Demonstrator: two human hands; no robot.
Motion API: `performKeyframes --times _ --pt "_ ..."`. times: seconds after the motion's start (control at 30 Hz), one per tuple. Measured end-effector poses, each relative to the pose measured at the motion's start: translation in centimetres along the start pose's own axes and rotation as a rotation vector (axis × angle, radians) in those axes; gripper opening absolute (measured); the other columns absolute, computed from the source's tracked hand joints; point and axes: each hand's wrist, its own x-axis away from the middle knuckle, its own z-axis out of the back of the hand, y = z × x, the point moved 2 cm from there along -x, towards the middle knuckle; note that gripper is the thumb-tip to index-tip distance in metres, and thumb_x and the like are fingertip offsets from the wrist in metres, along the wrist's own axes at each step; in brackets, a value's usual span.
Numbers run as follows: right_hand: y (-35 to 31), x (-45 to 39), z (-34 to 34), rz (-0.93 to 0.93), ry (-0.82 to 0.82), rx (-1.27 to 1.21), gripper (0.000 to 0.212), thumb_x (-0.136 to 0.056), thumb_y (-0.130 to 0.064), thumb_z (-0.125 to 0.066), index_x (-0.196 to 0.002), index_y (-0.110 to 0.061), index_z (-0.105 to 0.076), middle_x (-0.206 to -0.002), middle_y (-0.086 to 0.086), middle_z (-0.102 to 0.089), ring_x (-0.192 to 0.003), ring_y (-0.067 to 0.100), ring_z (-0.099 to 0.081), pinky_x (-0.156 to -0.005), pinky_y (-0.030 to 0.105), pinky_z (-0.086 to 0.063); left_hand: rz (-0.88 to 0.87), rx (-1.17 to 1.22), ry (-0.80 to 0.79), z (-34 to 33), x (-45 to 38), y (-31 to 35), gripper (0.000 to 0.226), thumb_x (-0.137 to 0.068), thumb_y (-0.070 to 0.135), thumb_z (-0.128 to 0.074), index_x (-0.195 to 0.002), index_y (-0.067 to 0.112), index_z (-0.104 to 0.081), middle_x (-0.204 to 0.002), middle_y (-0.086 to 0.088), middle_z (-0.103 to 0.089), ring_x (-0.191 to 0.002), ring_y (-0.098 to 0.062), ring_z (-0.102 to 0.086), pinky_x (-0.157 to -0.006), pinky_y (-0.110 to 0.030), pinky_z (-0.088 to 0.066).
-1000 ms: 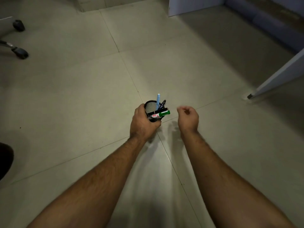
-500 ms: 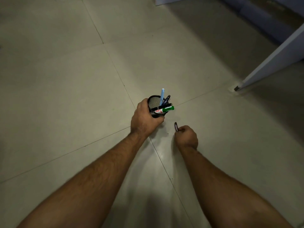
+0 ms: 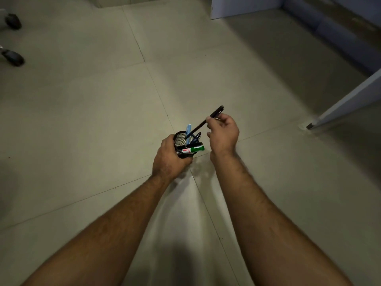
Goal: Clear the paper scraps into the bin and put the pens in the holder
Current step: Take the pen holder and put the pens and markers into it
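Observation:
My left hand [image 3: 170, 159] grips a black mesh pen holder [image 3: 181, 139] above the tiled floor. Inside it stand a light blue pen [image 3: 188, 130], a dark pen [image 3: 196, 137] and a green-capped marker [image 3: 192, 149]. My right hand [image 3: 223, 134] pinches a black pen [image 3: 214, 114] between thumb and fingertips. The pen slants down to the left, and its lower tip sits at the holder's mouth. No paper scraps or bin are in view.
Beige floor tiles [image 3: 103, 120] fill the view. Two black chair castors [image 3: 13, 57] sit at the far left. A grey panel edge with a foot [image 3: 329, 114] stands at the right, and a white cabinet corner [image 3: 237, 9] at the top.
My right hand went down to the floor, picked up a black pen, and has risen with it to the holder's mouth. The left hand kept hold of the holder.

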Motion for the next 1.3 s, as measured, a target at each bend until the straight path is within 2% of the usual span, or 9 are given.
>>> performKeyframes --times 0.13,0.23,0.33,0.53,0.73,0.87,1.0,1.1,1.3 --pt "2.0 0.5 -0.4 0.036 -0.063 0.264 0.015 -0.076 -0.015 -0.076 -0.085 -0.021 -0.065 -0.080 -0.004 -0.070 -0.071 0.010 -0.066 -0.065 0.025 -0.053 -0.017 0.039 -0.007 0.2 0.1 0.0 0.062 -0.063 0.042 -0.079 -0.117 0.030 -0.052 -0.111 0.009 -0.056 -0.095 -0.011 -0.060 -0.078 -0.039 -0.057" --pt "3.0 0.8 -0.2 0.036 -0.072 0.358 0.018 -0.068 -0.027 -0.076 -0.082 -0.030 -0.066 -0.092 -0.008 -0.070 -0.088 0.012 -0.069 -0.076 0.032 -0.058 -0.031 0.071 0.000 0.6 -0.2 0.2 0.059 -0.063 0.041 -0.077 -0.115 0.032 -0.052 -0.111 0.011 -0.057 -0.096 -0.009 -0.060 -0.079 -0.038 -0.056" --pt "2.6 1.0 -0.5 -0.002 -0.050 0.265 0.018 -0.072 -0.025 -0.069 -0.089 -0.027 -0.067 -0.099 -0.001 -0.068 -0.085 0.011 -0.067 -0.074 0.031 -0.055 -0.021 0.108 0.005 1.1 -0.4 0.7 0.059 -0.061 0.043 -0.077 -0.114 0.033 -0.052 -0.110 0.012 -0.058 -0.096 -0.008 -0.061 -0.079 -0.039 -0.057" --pt "-3.0 3.1 -2.1 0.044 0.048 0.052 0.019 -0.088 -0.007 -0.055 -0.101 -0.017 -0.065 -0.089 -0.005 -0.062 -0.074 -0.002 -0.058 -0.066 0.011 -0.046 -0.013 0.179 0.017 5.3 -0.3 5.1 0.062 -0.061 0.042 -0.080 -0.115 0.033 -0.052 -0.112 0.012 -0.057 -0.097 -0.006 -0.062 -0.082 -0.035 -0.057" --pt "-16.7 7.6 -6.5 0.026 0.018 0.023 0.022 -0.086 -0.018 -0.047 -0.094 -0.022 -0.067 -0.094 0.001 -0.065 -0.089 0.013 -0.060 -0.077 0.027 -0.050 -0.006 0.283 0.036 16.6 0.1 15.5 0.068 -0.061 0.036 -0.084 -0.120 0.034 -0.051 -0.116 0.015 -0.057 -0.100 0.000 -0.061 -0.086 -0.028 -0.056" --pt "-28.4 11.8 -10.4 0.013 -0.100 0.047 0.029 -0.095 -0.011 -0.039 -0.105 -0.013 -0.066 -0.091 0.004 -0.066 -0.082 0.014 -0.063 -0.063 0.024 -0.050 -0.020 0.337 0.067 27.2 0.9 23.4 0.071 -0.059 0.036 -0.085 -0.121 0.038 -0.050 -0.118 0.017 -0.058 -0.104 0.001 -0.061 -0.089 -0.031 -0.057" --pt "-42.0 17.6 -14.9 0.029 -0.219 0.079 0.034 -0.096 -0.007 -0.036 -0.102 -0.013 -0.069 -0.085 -0.001 -0.069 -0.078 0.014 -0.064 -0.059 0.024 -0.048 -0.015 0.313 0.119 40.7 3.2 32.4 0.068 -0.061 0.035 -0.087 -0.120 0.037 -0.053 -0.110 0.024 -0.061 -0.098 0.019 -0.055 -0.079 0.000 -0.043" --pt "-51.5 22.5 -17.7 0.048 -0.282 0.047 0.035 -0.094 -0.003 -0.037 -0.102 -0.011 -0.069 -0.079 -0.004 -0.069 -0.069 0.008 -0.064 -0.055 0.022 -0.048 -0.027 0.279 0.159 50.2 6.2 38.9 0.068 -0.061 0.036 -0.087 -0.120 0.038 -0.054 -0.102 0.028 -0.061 -0.094 0.023 -0.051 -0.070 0.005 -0.036" --pt "-65.0 36.1 -22.8 -0.010 -0.628 0.043 0.032 -0.095 -0.003 -0.041 -0.116 -0.013 -0.063 -0.082 -0.001 -0.065 -0.076 0.013 -0.066 -0.059 0.026 -0.053 0.052 0.246 0.419 67.4 16.6 46.4 0.073 -0.061 0.030 -0.089 -0.126 0.031 -0.056 -0.095 0.027 -0.059 -0.089 0.029 -0.049 -0.071 0.005 -0.036"
